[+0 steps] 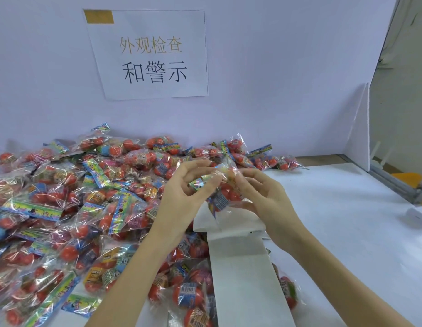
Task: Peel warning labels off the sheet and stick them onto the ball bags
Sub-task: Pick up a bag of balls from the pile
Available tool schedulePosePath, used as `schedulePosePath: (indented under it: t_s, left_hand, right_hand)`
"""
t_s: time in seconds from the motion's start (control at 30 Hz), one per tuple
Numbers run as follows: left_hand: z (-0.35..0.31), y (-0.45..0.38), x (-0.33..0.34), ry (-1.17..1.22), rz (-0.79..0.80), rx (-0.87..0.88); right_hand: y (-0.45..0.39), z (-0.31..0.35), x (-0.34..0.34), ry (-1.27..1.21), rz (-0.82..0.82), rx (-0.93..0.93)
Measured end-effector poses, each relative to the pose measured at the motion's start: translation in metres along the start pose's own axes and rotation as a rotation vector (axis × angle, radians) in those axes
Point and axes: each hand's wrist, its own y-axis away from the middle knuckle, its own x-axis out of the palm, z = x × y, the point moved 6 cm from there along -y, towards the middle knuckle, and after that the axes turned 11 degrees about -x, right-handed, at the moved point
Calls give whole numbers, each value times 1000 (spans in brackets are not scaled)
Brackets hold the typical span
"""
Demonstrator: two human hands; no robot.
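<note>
Both hands hold one clear bag of red balls (225, 194) in the air above the table's middle. My left hand (181, 192) pinches the bag's colourful header end. My right hand (264, 197) curls round the bag's right side from behind. The bag is blurred, and I cannot make out a label on it. A long white label sheet (240, 267) lies on the table below the hands, running towards the near edge, its top end folded up.
A big heap of ball bags (64, 208) covers the table's left half, up to the white back wall with a paper sign (153, 55). One bag (287, 291) lies right of the sheet. A white divider panel (361, 128) stands at right.
</note>
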Motion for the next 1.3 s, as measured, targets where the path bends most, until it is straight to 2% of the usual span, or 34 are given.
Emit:
schedulePosePath:
  t_s: [0.1, 0.2, 0.33, 0.43, 0.57, 0.77, 0.97, 1.13, 1.2, 1.3]
  left_hand:
    - [9, -2, 2, 71, 22, -106]
    - [10, -1, 4, 85, 66, -113]
    - [8, -2, 1, 64, 8, -70]
    - [5, -1, 3, 59, 35, -35]
    - [4, 1, 5, 110, 32, -52]
    - [8, -2, -4, 100, -51, -37]
    - [4, 0, -4, 37, -111, 33]
    - [3, -1, -7, -69, -149, 111]
    - [5, -1, -7, -71, -150, 116]
    - [6, -1, -15, -17, -236, 87]
  right_hand:
    - [-1, -6, -8, -24, -103, 23]
    - [-1, -7, -16, -54, -193, 38]
    - [-2, -1, -15, -72, -161, 34]
    - [-2, 7, -12, 51, -121, -57]
    - [-2, 7, -17, 139, -161, -103]
    - [-2, -1, -18, -20, -173, -7]
    - [-1, -6, -26, -82, -275, 65]
    - [-3, -3, -24, -100, -248, 53]
    - [-3, -3, -22, -112, -213, 49]
    - [-6, -7, -19, -122, -119, 103]
